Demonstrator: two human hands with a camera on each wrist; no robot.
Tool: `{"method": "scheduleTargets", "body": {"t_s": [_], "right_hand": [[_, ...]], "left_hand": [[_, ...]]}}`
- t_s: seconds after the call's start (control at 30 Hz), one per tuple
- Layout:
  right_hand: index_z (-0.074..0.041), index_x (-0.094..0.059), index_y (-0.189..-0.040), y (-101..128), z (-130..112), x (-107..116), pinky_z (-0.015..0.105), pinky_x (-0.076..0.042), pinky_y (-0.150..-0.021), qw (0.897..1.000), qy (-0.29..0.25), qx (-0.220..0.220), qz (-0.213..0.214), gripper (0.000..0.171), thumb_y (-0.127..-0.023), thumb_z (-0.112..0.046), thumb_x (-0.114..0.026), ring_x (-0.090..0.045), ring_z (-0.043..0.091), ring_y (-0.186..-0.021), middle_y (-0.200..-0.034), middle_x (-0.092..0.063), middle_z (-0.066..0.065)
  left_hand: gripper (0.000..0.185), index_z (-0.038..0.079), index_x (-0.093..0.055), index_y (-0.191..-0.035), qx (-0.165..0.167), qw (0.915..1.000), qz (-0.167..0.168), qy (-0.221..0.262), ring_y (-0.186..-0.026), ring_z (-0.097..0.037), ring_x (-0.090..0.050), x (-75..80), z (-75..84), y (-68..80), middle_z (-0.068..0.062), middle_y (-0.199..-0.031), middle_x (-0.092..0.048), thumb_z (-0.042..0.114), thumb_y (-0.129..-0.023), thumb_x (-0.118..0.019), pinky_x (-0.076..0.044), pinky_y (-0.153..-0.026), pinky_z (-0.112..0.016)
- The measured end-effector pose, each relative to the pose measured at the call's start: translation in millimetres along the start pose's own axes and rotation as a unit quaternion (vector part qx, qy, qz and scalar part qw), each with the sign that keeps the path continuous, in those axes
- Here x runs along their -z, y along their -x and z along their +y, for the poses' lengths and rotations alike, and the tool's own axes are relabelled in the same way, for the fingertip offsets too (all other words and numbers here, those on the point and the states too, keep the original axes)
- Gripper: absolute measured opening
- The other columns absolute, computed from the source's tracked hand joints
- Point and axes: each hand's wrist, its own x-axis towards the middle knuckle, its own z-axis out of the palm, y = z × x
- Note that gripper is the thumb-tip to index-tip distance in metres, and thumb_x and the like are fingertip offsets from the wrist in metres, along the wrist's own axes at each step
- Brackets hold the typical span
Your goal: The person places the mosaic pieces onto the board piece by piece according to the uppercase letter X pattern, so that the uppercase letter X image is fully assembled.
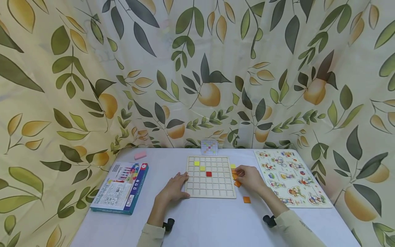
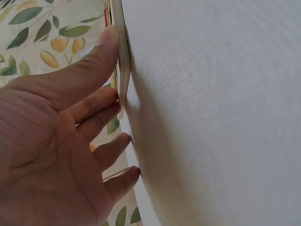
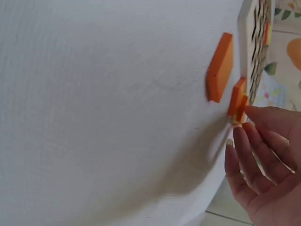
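Nearest me in the head view I have two pale sleeves (image 1: pixel 151 236), with a black wrist camera (image 1: pixel 168 224) at the left cuff and its twin at the right. Past them, on the white desk (image 1: pixel 213 219), a lone orange tile (image 1: pixel 247 199) lies flat, just off the near right corner of the wooden grid board (image 1: pixel 216 183). I see the left hand (image 1: pixel 172 188) at the board's left edge, its grip spread: the thumb touches the side by the near corner and the fingers lie apart farther along. The right hand (image 1: pixel 251 178) is on the other side, its fingertips at a small row of orange tiles (image 1: pixel 237 184) beside the board's right edge. My right wrist view puts the thumb against one of them, but the angle is poor and I can't tell whether that grip is pinching it. A loose yellow tile (image 1: pixel 232 166) sits at the far end of this row. On the grid I count a red tile (image 1: pixel 208 174) near the middle, then two yellow squares (image 1: pixel 202 168) stepping away diagonally to the far left. A teal and white box (image 1: pixel 118 187) lies well to the left, a board of printed figures (image 1: pixel 291 182) to the right. Farther back are a pink block (image 1: pixel 140 155), a small patterned card (image 1: pixel 209 147) at the far edge, and the leafy curtain (image 1: pixel 277 41) behind
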Motion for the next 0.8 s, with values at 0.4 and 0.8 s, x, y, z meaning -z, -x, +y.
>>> {"method": "scheduleTargets", "body": {"t_s": [0.4,0.8], "right_hand": [[-0.01,-0.08,-0.105,-6.0,11.0,-5.0,0.031,-0.053,-0.068,0.999,0.024,-0.017,0.013,0.019,-0.087,-0.01,-0.08,-0.063,0.016,-0.082,-0.097,-0.071,0.004],[-0.008,-0.075,-0.1,-9.2,9.7,-7.0,0.033,-0.055,-0.068,0.998,0.032,-0.047,0.021,0.013,-0.088,-0.011,-0.079,-0.063,0.014,-0.075,-0.084,-0.07,-0.001]], "left_hand": [[0.082,0.005,-0.049,-0.154,-0.01,0.9999,0.004,0.001,-0.158,-0.036,-0.022,-3.0,-4.6,-1.1,-0.011,-0.168,-0.035,0.027,-0.085,-0.087,-0.02,-0.127,-0.06],[0.081,0.005,-0.048,-0.154,-0.018,0.9998,0.002,0.005,-0.158,-0.037,-0.021,-3.4,-8.1,-1.1,-0.011,-0.168,-0.034,0.027,-0.086,-0.086,-0.02,-0.127,-0.059]]}}
